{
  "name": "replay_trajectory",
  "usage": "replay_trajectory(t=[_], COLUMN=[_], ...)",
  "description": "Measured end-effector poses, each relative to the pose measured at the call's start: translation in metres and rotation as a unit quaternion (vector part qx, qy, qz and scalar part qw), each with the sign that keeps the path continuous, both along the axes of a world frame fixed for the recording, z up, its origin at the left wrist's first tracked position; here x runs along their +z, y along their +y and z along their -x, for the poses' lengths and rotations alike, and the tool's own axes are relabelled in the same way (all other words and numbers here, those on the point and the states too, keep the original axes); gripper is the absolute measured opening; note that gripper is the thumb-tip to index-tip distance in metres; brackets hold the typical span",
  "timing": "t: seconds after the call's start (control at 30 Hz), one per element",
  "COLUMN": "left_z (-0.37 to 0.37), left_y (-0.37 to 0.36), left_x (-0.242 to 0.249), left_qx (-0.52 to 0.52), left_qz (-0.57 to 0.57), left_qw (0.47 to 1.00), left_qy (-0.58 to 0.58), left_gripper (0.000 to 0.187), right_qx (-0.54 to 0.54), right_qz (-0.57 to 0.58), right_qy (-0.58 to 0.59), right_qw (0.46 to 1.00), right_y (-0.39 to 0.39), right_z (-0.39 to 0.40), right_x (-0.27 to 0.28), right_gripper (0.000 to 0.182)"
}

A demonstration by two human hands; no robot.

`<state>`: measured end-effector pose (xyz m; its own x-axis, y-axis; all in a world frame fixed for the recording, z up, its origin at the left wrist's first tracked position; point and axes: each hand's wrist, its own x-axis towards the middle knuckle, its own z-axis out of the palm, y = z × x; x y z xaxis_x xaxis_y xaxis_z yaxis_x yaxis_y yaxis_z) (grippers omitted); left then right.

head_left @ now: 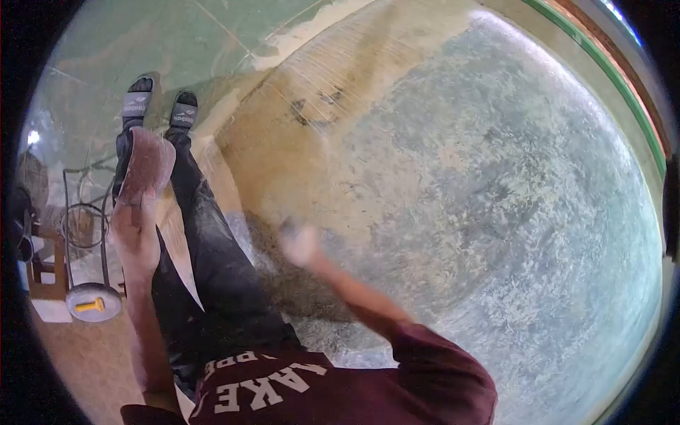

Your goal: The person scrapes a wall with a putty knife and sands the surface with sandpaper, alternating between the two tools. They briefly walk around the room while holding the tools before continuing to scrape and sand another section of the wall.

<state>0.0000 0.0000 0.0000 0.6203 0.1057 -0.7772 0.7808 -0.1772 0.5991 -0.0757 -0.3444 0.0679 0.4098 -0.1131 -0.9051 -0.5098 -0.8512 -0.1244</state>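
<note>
My left hand (137,230) is closed on the lower end of a reddish-brown curved sheet (147,166) with a pale, dusty edge; it looks like sandpaper, held up above my legs. My right hand (302,246) is smeared by motion over the brown part of a large mottled slab (482,184). It looks closed, and a small dark thing (288,226) shows at its fingertips, too blurred to name. The slab is grey-green and whitish on the right and brown toward my legs. Dark smudges (316,108) mark the brown area farther off.
My legs and sandalled feet (183,113) stretch along the slab's left edge. At the left, a round grey disc (93,303) bears a yellow bolt-shaped piece (90,305). Near it are a dark cable (67,219) and a wooden stool (48,273). A green-edged rim (602,46) curves along the right.
</note>
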Motion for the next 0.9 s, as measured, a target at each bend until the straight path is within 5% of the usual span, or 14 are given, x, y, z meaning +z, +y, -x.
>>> replay_trajectory(t=[0.13, 0.2, 0.23, 0.27, 0.3, 0.37, 0.4, 0.5, 0.6, 0.63, 0.7, 0.83, 0.87, 0.9], left_z=[-0.007, -0.004, -0.004, -0.002, 0.000, 0.002, 0.000, -0.005, -0.003, 0.000, 0.010, 0.007, 0.017, 0.016], left_y=[0.020, 0.014, 0.010, 0.007, 0.003, -0.002, -0.004, -0.005, 0.009, 0.010, 0.006, -0.009, -0.012, -0.016], left_x=[-0.017, -0.014, -0.014, -0.013, -0.012, -0.003, 0.000, 0.008, 0.011, 0.007, -0.005, 0.006, 0.005, 0.014], left_qx=[0.030, 0.045, 0.042, 0.041, 0.041, 0.013, -0.007, -0.022, -0.025, -0.028, 0.031, -0.034, -0.042, -0.038], left_qz=[0.012, 0.028, 0.030, 0.029, 0.029, 0.031, 0.023, 0.031, 0.024, 0.022, 0.019, 0.033, 0.038, 0.043], left_qw=[0.996, 0.994, 0.994, 0.996, 0.997, 0.997, 0.997, 0.993, 0.995, 0.995, 0.995, 0.998, 0.998, 0.998], left_qy=[-0.088, -0.093, -0.093, -0.078, -0.063, -0.066, -0.071, -0.109, -0.096, -0.098, -0.088, -0.046, -0.007, -0.001], left_gripper=[0.032, 0.028, 0.028, 0.028, 0.029, 0.029, 0.029, 0.029, 0.029, 0.029, 0.028, 0.039, 0.044, 0.044], right_qx=[-0.006, -0.002, -0.115, -0.280, -0.280, -0.003, -0.036, -0.003, -0.044, 0.048, -0.089, 0.016, 0.135, -0.053], right_qz=[-0.106, 0.028, -0.010, 0.005, 0.007, 0.209, 0.265, -0.067, -0.079, -0.020, 0.040, 0.216, 0.400, 0.139], right_qy=[-0.144, -0.212, -0.412, -0.387, -0.388, -0.423, -0.293, -0.126, -0.119, -0.188, -0.415, -0.405, -0.220, -0.188], right_qw=[0.984, 0.977, 0.904, 0.878, 0.878, 0.882, 0.918, 0.990, 0.989, 0.981, 0.905, 0.888, 0.879, 0.971], right_y=[0.057, 0.025, 0.000, -0.013, -0.038, -0.103, -0.070, 0.022, 0.048, 0.035, -0.010, -0.093, -0.074, -0.023], right_z=[-0.064, -0.149, -0.178, -0.208, -0.189, -0.115, -0.067, 0.029, -0.069, -0.123, -0.189, -0.104, -0.016, 0.008], right_x=[0.030, 0.065, 0.061, 0.082, 0.067, 0.025, 0.008, 0.028, 0.076, 0.100, 0.119, 0.054, 0.027, 0.038], right_gripper=[0.008, 0.007, 0.010, 0.019, 0.019, 0.025, 0.018, 0.014, 0.018, 0.016, 0.030, 0.029, 0.020, 0.015])
